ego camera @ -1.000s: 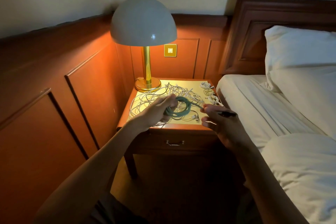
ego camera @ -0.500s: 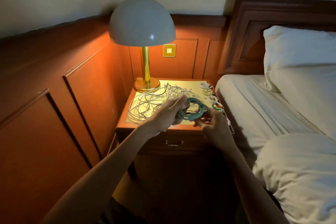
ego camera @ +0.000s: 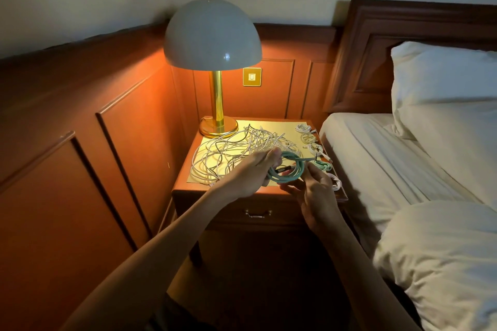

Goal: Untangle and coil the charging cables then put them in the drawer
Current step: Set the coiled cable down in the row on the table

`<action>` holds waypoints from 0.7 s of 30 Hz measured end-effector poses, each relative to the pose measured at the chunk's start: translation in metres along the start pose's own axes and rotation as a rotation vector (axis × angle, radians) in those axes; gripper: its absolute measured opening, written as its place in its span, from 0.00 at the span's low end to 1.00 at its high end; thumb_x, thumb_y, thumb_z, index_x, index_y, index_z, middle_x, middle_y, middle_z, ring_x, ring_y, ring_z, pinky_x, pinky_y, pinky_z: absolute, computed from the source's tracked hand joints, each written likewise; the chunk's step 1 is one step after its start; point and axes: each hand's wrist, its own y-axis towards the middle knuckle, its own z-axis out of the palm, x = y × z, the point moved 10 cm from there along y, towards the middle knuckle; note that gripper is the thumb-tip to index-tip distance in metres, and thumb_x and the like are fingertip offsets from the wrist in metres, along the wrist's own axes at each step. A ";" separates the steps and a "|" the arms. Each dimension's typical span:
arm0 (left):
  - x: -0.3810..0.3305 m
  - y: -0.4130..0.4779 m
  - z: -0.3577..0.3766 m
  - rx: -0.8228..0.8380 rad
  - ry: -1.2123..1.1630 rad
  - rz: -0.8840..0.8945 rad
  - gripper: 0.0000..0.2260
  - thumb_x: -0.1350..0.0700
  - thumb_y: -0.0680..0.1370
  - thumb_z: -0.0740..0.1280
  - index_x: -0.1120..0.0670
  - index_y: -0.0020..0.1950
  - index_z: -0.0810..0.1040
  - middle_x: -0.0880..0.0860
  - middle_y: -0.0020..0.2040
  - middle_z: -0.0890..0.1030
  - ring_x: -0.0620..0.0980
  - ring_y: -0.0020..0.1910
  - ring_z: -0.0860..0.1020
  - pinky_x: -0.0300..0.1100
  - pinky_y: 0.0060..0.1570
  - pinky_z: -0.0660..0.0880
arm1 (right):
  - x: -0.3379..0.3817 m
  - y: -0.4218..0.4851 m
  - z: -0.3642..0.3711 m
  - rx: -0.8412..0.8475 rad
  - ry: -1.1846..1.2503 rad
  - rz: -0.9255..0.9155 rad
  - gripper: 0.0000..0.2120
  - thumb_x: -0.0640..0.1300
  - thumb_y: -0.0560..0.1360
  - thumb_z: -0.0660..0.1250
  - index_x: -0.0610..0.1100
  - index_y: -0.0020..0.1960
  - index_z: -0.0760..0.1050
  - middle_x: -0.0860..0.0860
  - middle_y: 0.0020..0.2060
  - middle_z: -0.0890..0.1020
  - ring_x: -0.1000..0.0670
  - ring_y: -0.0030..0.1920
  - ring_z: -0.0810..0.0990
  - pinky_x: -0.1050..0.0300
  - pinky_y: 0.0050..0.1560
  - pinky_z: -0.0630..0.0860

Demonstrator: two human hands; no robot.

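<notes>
A green cable (ego camera: 291, 176) wound into a coil hangs just above the nightstand's front edge. My left hand (ego camera: 248, 172) grips its left side, with a dark plug lying across the loops. My right hand (ego camera: 313, 187) pinches the coil's lower right side. Behind them a tangle of white cables (ego camera: 234, 150) spreads over the nightstand top (ego camera: 271, 126). Several small coiled cables (ego camera: 313, 146) lie in a row along the right edge, one of them green (ego camera: 324, 165). The drawer (ego camera: 258, 213) with its metal handle is shut below.
A lit brass lamp (ego camera: 215, 62) with a white dome shade stands at the nightstand's back left. Wood wall panelling runs along the left. A bed with white sheets and pillows (ego camera: 443, 94) lies close on the right.
My right hand has come in from the right to meet the coil, drawing the loose green end into the loops. The coil now sits a little farther right, between both hands.
</notes>
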 end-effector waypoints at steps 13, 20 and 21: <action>-0.014 -0.007 -0.027 -0.315 0.469 0.198 0.20 0.44 0.85 0.49 0.54 0.53 0.75 0.47 0.31 0.74 0.44 0.27 0.74 0.36 0.26 0.67 | -0.014 -0.003 0.033 0.369 0.350 0.234 0.25 0.58 0.78 0.57 0.43 0.64 0.78 0.39 0.59 0.76 0.39 0.52 0.77 0.45 0.51 0.74; -0.010 -0.003 -0.021 -0.333 0.475 0.299 0.16 0.47 0.86 0.52 0.56 0.51 0.74 0.49 0.29 0.74 0.47 0.24 0.73 0.41 0.24 0.68 | -0.017 -0.003 0.035 0.233 -0.045 0.350 0.15 0.43 0.77 0.70 0.40 0.61 0.74 0.42 0.55 0.77 0.45 0.45 0.80 0.53 0.42 0.81; -0.008 -0.003 -0.023 -0.337 0.470 0.287 0.16 0.48 0.86 0.52 0.56 0.51 0.74 0.48 0.29 0.73 0.47 0.24 0.72 0.40 0.24 0.66 | -0.015 -0.004 0.036 0.255 -0.071 0.368 0.12 0.41 0.78 0.68 0.38 0.60 0.73 0.41 0.51 0.78 0.46 0.42 0.81 0.53 0.40 0.83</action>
